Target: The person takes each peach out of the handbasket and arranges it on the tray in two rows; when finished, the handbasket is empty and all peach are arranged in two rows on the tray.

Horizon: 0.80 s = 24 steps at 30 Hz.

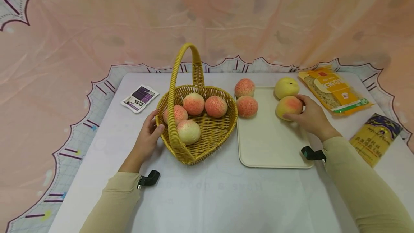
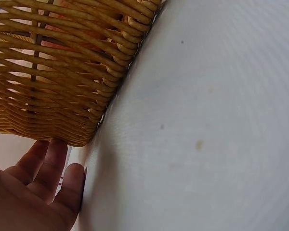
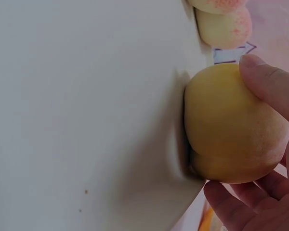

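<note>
My right hand (image 1: 312, 118) grips a yellow peach with a red blush (image 1: 289, 108), thumb on one side and fingers on the other. In the right wrist view, that peach (image 3: 236, 124) sits right at the tray surface. Another yellow peach (image 1: 286, 88) lies just behind it at the tray's far right. My left hand (image 1: 146, 141) touches the left side of a heart-shaped wicker basket (image 1: 215, 143) with extended fingers; the left wrist view has the fingertips against the woven wall (image 2: 62, 86). Inside the basket are several pink-speckled peaches (image 1: 216, 106), one of them paler (image 1: 189, 132).
Two pink-speckled peaches (image 1: 247, 106) lie at the left edge of the cream tray (image 1: 271, 146), close to the basket. An orange food bag (image 1: 336, 91) and a yellow packet (image 1: 375, 137) are at right. A white-and-purple sachet (image 1: 140, 98) lies left of the basket, whose tall handle (image 1: 177, 71) arches up.
</note>
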Each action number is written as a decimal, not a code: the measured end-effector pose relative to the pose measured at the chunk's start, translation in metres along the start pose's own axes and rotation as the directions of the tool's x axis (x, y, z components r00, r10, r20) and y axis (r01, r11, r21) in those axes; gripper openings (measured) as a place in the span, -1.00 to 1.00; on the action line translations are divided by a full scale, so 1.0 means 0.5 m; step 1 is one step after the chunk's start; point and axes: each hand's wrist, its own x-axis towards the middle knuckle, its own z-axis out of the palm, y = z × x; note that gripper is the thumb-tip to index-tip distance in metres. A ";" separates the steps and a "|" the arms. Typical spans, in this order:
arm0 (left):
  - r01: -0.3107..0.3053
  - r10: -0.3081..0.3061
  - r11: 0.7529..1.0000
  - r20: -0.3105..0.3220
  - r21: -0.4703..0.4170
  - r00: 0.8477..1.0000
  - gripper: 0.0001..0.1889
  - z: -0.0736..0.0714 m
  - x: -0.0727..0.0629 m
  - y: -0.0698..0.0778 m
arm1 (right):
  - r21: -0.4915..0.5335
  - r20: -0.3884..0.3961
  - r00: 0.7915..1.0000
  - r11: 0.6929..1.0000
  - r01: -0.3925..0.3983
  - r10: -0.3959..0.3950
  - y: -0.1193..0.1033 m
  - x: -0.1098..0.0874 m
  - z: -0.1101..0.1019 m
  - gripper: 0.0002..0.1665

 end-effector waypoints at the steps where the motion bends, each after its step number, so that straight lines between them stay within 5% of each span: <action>1: -0.001 0.001 1.000 0.000 0.000 1.000 -0.32 0.000 0.000 0.000 | 0.001 0.001 1.000 1.000 -0.001 0.001 0.000 0.001 0.000 0.23; 24: 0.001 -0.001 1.000 0.000 -0.022 1.000 -0.32 0.001 -0.002 0.000 | 0.035 -0.013 1.000 0.999 0.027 -0.027 0.003 0.000 0.002 0.22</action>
